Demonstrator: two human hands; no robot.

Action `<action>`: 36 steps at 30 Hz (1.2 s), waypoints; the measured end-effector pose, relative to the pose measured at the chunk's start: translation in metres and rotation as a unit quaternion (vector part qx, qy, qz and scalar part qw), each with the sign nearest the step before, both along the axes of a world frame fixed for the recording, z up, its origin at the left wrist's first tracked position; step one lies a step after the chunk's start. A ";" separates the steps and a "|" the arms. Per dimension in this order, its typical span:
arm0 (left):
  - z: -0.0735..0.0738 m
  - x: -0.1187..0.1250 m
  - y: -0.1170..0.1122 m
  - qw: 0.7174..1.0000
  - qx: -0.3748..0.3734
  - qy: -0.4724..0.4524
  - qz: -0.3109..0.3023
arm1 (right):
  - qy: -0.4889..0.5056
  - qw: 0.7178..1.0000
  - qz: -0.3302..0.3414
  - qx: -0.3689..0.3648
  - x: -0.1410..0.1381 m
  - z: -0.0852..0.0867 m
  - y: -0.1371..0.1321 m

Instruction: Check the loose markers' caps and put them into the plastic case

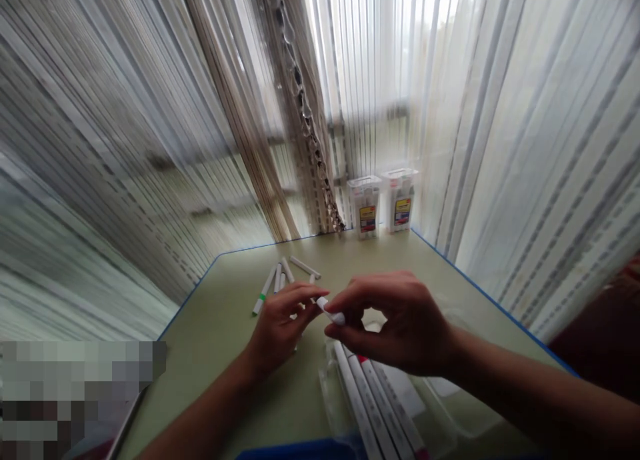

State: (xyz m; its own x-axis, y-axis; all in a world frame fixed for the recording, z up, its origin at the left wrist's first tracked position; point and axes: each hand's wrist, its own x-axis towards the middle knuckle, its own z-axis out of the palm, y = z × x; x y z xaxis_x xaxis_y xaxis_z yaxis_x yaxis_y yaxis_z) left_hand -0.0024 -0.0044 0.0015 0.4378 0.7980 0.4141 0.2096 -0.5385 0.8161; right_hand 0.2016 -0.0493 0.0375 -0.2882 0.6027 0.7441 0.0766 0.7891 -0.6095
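White marker (337, 317) is up over the worktop (205, 333), pinched in your right hand (395, 320), left hand (281, 319) gripping its far end. Looks like capping or uncapping; next move probably wants a steady, straight pull or push.

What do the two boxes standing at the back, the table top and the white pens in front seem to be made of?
Boxes: probably clear, glossy plastic; their contents show through.
Table top: smooth, perhaps laminate or painted, from its even green surface.
White pens: likely hard, satin plastic, from their smooth, straight barrels.
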 end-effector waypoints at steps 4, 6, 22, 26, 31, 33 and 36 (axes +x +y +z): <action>0.000 -0.002 0.000 1.000 0.004 0.012 -0.005 | -0.010 1.000 -0.008 0.012 0.002 0.001 -0.001; 0.001 -0.003 -0.001 1.000 0.013 0.027 -0.007 | -0.011 1.000 -0.012 0.017 0.002 0.002 -0.001; 0.004 -0.004 0.002 0.991 0.082 0.097 0.042 | -0.014 0.994 -0.112 -0.007 0.010 0.003 0.011; 0.001 -0.009 0.009 0.984 0.122 0.104 0.084 | -0.052 0.987 -0.143 -0.044 0.016 -0.004 0.025; -0.002 -0.011 0.012 0.977 0.172 0.107 0.060 | -0.200 0.964 -0.167 -0.045 0.020 -0.003 0.022; -0.003 -0.008 0.008 0.976 0.183 0.114 0.028 | -0.282 0.943 -0.173 -0.035 0.020 0.001 0.010; -0.004 -0.003 -0.001 0.976 0.178 0.127 -0.018 | -0.375 0.906 -0.190 -0.050 0.024 0.007 -0.016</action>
State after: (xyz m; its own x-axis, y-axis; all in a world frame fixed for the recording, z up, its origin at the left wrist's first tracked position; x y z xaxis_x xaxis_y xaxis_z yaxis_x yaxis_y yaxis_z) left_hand -0.0058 -0.0051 -0.0023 0.5872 0.6056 0.5371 0.3562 -0.7892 0.5003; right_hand 0.2254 -0.0653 0.0450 -0.4478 0.8179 0.3611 0.7529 0.5628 -0.3411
